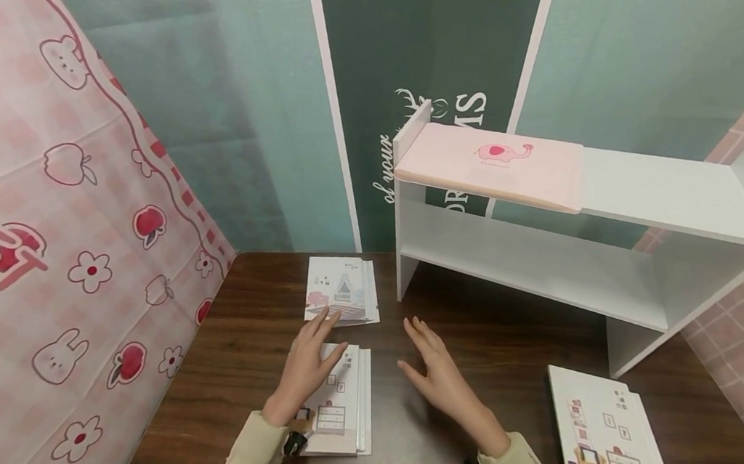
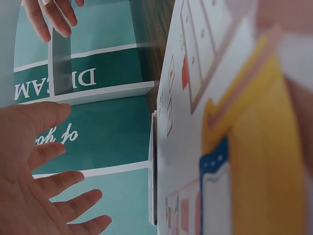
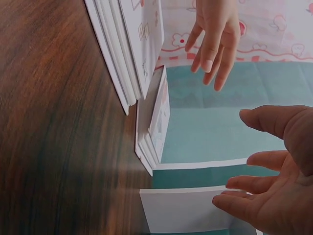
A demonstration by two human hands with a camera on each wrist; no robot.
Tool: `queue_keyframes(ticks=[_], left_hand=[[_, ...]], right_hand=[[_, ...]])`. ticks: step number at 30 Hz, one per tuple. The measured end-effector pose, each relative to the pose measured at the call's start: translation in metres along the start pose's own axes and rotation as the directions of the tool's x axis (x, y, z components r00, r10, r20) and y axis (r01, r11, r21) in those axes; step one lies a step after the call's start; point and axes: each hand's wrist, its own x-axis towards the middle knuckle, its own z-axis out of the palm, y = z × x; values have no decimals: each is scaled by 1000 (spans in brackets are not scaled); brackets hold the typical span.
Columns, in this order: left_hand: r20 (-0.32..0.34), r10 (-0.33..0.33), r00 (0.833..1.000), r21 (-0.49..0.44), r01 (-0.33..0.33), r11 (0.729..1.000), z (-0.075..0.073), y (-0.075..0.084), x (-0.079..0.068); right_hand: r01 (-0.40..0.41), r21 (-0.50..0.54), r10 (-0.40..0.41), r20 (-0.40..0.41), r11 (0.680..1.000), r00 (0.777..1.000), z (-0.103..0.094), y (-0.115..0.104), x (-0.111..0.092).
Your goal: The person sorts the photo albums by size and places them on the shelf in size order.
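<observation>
My left hand hovers with spread fingers above a stack of thin white books whose top cover shows a dresser and a yellow chair. Just beyond its fingertips lies another stack of books with a house drawn on the cover. Opposite it, my right hand is held over the bare tabletop, fingers extended and nothing in them. The left wrist view shows the left palm apart from any object. In the right wrist view the right hand also holds nothing, with both book stacks beyond it.
A white two-tier shelf stands at the back right, a pink elephant-print folder or cloth lying on its top board. More books lie at the right on the brown wooden table. A pink patterned curtain borders the left side.
</observation>
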Motion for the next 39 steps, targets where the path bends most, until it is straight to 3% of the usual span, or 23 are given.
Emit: queue_keyframes(ticks=[11,16,25,32,35,39], left_hand=[[34,-19,999,37,18,999,-5,-1,-4],[100,-75,992,44,70,997,-10,-3,-9],[240,-203,949,19,204,979,-21,-4,-18],[313,-328,891,26,337,941,-29,-8,-27],[321,-349,880,24,361,932,-32,-8,-29],[307,-357,882,14,371,929,-36,-10,-28]], right_hand=[[1,12,-1,19,1000,1000,6,0,-4],[13,3,-13,23,1000,1000,12,0,-5],[-24,35,21,81,999,997,16,-1,-5],[-19,60,10,147,998,989,20,1,-8],[-26,71,13,173,997,985,23,3,-11],[-33,94,12,215,995,977,26,5,-13]])
